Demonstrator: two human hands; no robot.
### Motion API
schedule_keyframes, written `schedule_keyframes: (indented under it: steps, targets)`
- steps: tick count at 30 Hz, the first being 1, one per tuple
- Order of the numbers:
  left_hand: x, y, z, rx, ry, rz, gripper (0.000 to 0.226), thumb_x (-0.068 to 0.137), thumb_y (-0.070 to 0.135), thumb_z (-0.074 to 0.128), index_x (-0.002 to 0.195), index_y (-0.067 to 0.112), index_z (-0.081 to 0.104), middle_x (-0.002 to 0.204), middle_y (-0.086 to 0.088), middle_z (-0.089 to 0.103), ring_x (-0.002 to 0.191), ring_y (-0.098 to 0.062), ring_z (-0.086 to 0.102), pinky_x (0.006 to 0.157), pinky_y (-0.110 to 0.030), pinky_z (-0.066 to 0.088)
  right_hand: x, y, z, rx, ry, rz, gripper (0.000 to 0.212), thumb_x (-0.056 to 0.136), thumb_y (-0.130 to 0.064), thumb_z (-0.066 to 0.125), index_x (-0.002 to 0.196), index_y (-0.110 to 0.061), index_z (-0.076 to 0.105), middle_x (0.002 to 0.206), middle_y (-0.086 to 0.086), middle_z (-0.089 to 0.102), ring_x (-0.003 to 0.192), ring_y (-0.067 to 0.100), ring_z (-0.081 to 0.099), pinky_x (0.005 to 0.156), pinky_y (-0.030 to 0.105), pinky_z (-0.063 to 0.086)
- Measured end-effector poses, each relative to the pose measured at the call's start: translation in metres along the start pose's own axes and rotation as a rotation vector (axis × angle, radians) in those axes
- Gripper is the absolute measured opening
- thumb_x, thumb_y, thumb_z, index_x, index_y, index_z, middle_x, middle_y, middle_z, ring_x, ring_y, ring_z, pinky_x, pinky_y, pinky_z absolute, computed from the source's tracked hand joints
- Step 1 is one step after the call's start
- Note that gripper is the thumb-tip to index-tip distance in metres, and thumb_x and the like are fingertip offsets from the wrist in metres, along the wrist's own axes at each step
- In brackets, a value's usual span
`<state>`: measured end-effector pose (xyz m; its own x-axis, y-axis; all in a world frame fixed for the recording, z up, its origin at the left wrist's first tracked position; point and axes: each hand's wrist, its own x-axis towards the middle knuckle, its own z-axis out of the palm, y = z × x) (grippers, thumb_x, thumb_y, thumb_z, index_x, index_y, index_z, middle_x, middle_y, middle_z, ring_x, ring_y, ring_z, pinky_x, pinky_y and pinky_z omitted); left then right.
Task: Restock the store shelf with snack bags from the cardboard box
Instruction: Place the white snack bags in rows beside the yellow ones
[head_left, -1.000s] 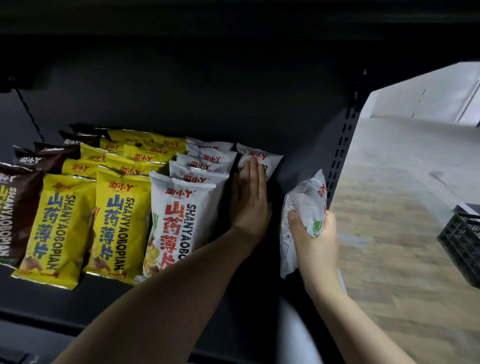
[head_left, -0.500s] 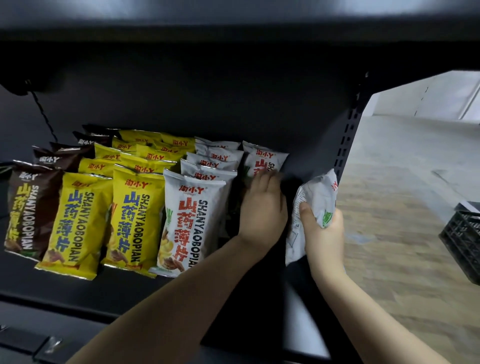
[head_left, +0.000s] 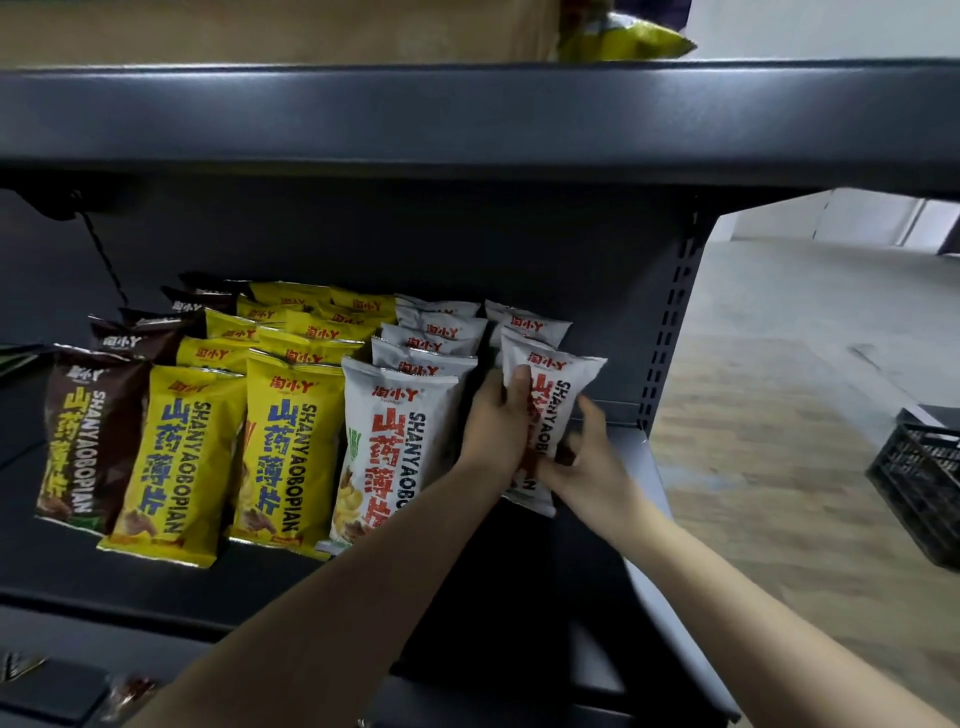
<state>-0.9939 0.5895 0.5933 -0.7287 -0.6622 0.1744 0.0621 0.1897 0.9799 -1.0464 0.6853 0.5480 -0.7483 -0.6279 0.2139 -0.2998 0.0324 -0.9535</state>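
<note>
White snack bag (head_left: 558, 395) upright near right end of dark shelf (head_left: 613, 457), fronting short white row. Left hand (head_left: 498, 421) clasped on left edge, right hand (head_left: 582, 457) closed on lower part. Judged light, puffy, crinkly, slippery film; best held by side seams. Full white, yellow, brown rows leftward. Black crate (head_left: 919, 478) on wooden floor (head_left: 779, 467) rightward.

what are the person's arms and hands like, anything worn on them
Both forearms are bare up to the frame edge, with no sleeves in view. The left hand and right hand have no gloves, and no rings, watch or bracelets are visible. The fingers look slim, with short nails.
</note>
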Motion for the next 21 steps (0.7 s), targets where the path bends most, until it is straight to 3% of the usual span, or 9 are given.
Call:
schedule_keyframes:
  steps: [3,5,8,10,12,14,17,19,21]
  targets:
    - [0.001,-0.014,0.002,0.093,0.037,0.050,0.036,0.100,0.035,0.033,0.126,0.015,0.048,0.116,-0.002,0.062,0.111,-0.015,0.057,0.096,-0.029,0.044,0.014,0.002,0.007,-0.064,0.060,-0.034,0.033,0.079,-0.001,0.066,0.111,-0.009,0.059,0.096,-0.001,0.071,0.088,0.006,0.067,0.074,0.023,0.050]
    - [-0.005,-0.029,0.003,0.132,0.032,0.099,0.039,0.100,0.029,0.035,0.138,0.020,0.036,0.132,0.001,0.053,0.121,-0.010,0.049,0.100,-0.023,0.040,0.021,0.002,0.010,-0.058,0.102,-0.017,0.029,0.084,-0.012,0.066,0.111,-0.015,0.060,0.100,-0.006,0.071,0.095,0.007,0.065,0.081,0.027,0.050]
    - [-0.011,-0.056,-0.001,0.306,0.019,0.171,0.055,0.094,0.024,0.044,0.144,0.026,0.020,0.142,0.006,0.041,0.128,-0.004,0.039,0.103,-0.016,0.035,0.031,0.001,0.013,-0.077,0.098,0.025,0.019,0.095,-0.012,0.054,0.113,-0.016,0.057,0.098,-0.010,0.067,0.091,0.003,0.062,0.076,0.012,0.047]
    - [-0.008,-0.073,-0.004,0.430,0.010,0.194,0.068,0.091,0.028,0.049,0.146,0.031,0.009,0.149,0.009,0.030,0.137,-0.004,0.028,0.115,-0.030,0.026,0.037,0.001,0.015,-0.139,0.094,0.041,0.019,0.098,-0.007,0.046,0.113,-0.012,0.057,0.095,-0.006,0.065,0.087,0.005,0.061,0.073,0.011,0.047]
    - [-0.004,-0.081,-0.003,0.473,0.000,0.190,0.081,0.087,0.031,0.055,0.147,0.032,0.001,0.153,0.004,0.025,0.142,-0.009,0.022,0.117,-0.037,0.023,0.045,0.006,0.019,-0.212,0.112,0.052,0.021,0.098,-0.007,0.041,0.112,-0.004,0.057,0.103,0.011,0.065,0.098,0.023,0.062,0.084,0.032,0.049]
    - [0.000,-0.086,0.000,0.584,0.060,0.228,0.090,0.083,0.034,0.059,0.148,0.024,-0.003,0.153,-0.002,0.025,0.143,-0.014,0.022,0.116,-0.038,0.025,0.051,0.010,0.025,-0.312,0.132,0.045,0.022,0.098,-0.012,0.038,0.109,-0.006,0.055,0.108,0.019,0.059,0.108,0.035,0.055,0.086,0.038,0.046]
    - [0.003,-0.092,0.002,0.782,0.069,0.209,0.088,0.083,0.055,0.034,0.149,0.016,-0.009,0.155,-0.007,0.018,0.144,-0.019,0.019,0.115,-0.039,0.025,0.050,0.001,0.031,-0.229,0.179,-0.091,0.029,0.096,-0.033,0.042,0.121,-0.021,0.049,0.123,0.004,0.056,0.123,0.026,0.046,0.100,0.036,0.039]
    - [0.001,-0.091,0.004,0.681,-0.023,0.163,0.084,0.086,0.046,0.041,0.150,0.021,-0.007,0.154,-0.012,0.019,0.142,-0.027,0.024,0.113,-0.044,0.029,0.047,-0.012,0.035,-0.162,0.177,-0.161,0.045,0.097,-0.043,0.042,0.138,-0.026,0.035,0.138,-0.006,0.044,0.133,0.012,0.033,0.108,0.027,0.025]
    - [0.001,-0.091,0.004,0.642,0.019,0.169,0.087,0.083,0.043,0.048,0.149,0.021,-0.004,0.153,-0.012,0.021,0.141,-0.027,0.026,0.112,-0.044,0.030,0.052,-0.017,0.038,-0.183,0.221,-0.136,0.046,0.100,-0.036,0.039,0.141,-0.020,0.031,0.140,0.001,0.038,0.134,0.014,0.027,0.105,0.022,0.018]
